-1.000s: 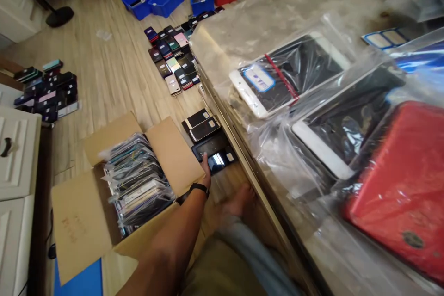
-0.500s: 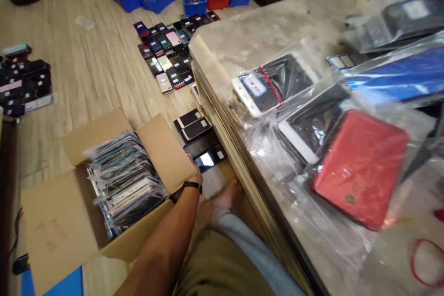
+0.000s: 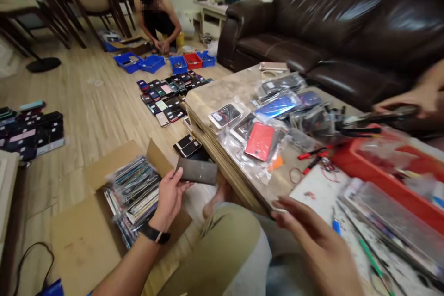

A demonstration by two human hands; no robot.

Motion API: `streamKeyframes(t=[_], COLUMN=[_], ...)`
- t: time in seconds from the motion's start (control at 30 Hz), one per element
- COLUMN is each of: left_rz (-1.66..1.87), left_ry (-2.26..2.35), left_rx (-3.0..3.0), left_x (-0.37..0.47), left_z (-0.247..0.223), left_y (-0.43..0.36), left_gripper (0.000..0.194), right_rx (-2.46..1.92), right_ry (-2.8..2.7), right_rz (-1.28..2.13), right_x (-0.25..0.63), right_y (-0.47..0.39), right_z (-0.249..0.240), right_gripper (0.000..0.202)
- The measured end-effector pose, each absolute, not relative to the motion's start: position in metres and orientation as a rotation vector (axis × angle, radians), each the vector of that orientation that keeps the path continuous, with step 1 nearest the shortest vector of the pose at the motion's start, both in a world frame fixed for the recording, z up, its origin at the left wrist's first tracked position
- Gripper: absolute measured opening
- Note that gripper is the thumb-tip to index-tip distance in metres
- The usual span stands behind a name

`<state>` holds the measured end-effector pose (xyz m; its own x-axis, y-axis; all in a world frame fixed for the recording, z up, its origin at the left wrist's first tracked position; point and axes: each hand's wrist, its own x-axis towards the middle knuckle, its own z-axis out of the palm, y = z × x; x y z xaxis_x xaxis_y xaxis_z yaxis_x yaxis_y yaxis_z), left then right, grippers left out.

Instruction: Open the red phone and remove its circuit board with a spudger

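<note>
My left hand [image 3: 169, 196] is closed on one end of a dark grey phone [image 3: 198, 171], a flat slab held level above the floor with the thumb on top. Below and behind it, more black phones [image 3: 187, 144] lie on the floor beside the low table [image 3: 204, 88]. My right hand [image 3: 312, 236] is blurred at the table's near edge, thumb and fingers brought together. A small pale bit shows at those fingertips, too unclear to name. Left of my left hand stands an open cardboard box [image 3: 74, 240], packed with rows of bagged phones [image 3: 133, 185].
Bagged phones, a red one [image 3: 260, 141] among them, cover the table beside a red bin [image 3: 354, 157] and tools. Another person's hand [image 3: 412, 99] holds something dark at right. Phone stacks [image 3: 163, 97] and blue trays [image 3: 152, 62] sit on the floor; a person [image 3: 159, 18] squats behind.
My left hand has come up from the floor beside the table, now with the dark grey phone in it. My right hand has entered the view. The camera has tilted up, showing the sofa.
</note>
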<state>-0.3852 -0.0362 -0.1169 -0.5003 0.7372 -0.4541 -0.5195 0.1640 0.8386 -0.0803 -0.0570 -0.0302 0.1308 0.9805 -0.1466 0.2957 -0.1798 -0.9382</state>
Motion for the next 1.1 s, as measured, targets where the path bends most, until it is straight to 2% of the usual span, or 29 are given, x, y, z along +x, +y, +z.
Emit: streamKeyframes(t=[0.07, 0.13, 0.2, 0.27, 0.33, 0.37, 0.43, 0.53, 0.6, 0.8, 0.93, 1.1], left_rz=[1.500, 1.429, 1.356, 1.299, 1.278, 1.278, 1.275, 1.242, 1.221, 1.216, 1.179, 1.106], left_ry=[1.292, 1.197, 1.122, 1.055, 0.988, 0.952, 0.876, 0.774, 0.735, 0.790, 0.784, 0.820], left_rx=[0.357, 0.463, 0.543, 0.601, 0.641, 0.683, 0.827, 1.048, 1.071, 0.934, 0.947, 1.062], left_x=[-0.377, -0.365, -0.350, -0.334, -0.317, -0.308, -0.292, -0.268, -0.253, -0.218, -0.201, -0.189], left_z=[-0.068, -0.028, -0.002, 0.013, 0.019, 0.021, 0.022, 0.024, 0.026, 0.038, 0.047, 0.048], left_y=[-0.056, -0.071, -0.082, -0.090, -0.096, -0.098, -0.104, -0.113, -0.120, -0.130, -0.134, -0.138], left_gripper=[0.034, 0.039, 0.039, 0.036, 0.034, 0.033, 0.026, 0.005, 0.007, 0.025, 0.029, 0.031], right_rx=[-1.478, -1.341, -1.280, -1.288, -1.290, -1.260, -1.157, -1.072, -1.120, -1.223, -1.242, -1.385], right_ry=[-1.130, -1.078, -1.168, -1.332, -1.509, -1.587, -1.710, -1.761, -1.710, -1.502, -1.385, -1.163], right_rz=[1.332, 1.409, 1.363, 1.188, 0.890, 0.717, 0.407, 0.136, 0.021, -0.132, -0.118, -0.059], right_x=[-0.100, -0.118, -0.125, -0.115, -0.096, -0.085, -0.063, -0.038, -0.027, -0.009, -0.002, 0.025], right_y=[-0.064, -0.071, -0.081, -0.098, -0.118, -0.128, -0.149, -0.176, -0.191, -0.221, -0.234, -0.257], right_z=[-0.024, -0.019, -0.010, 0.001, 0.012, 0.017, 0.024, 0.029, 0.030, 0.031, 0.028, 0.024], right_gripper=[0.057, 0.063, 0.054, 0.037, 0.023, 0.022, 0.031, 0.040, 0.040, 0.045, 0.046, 0.027])
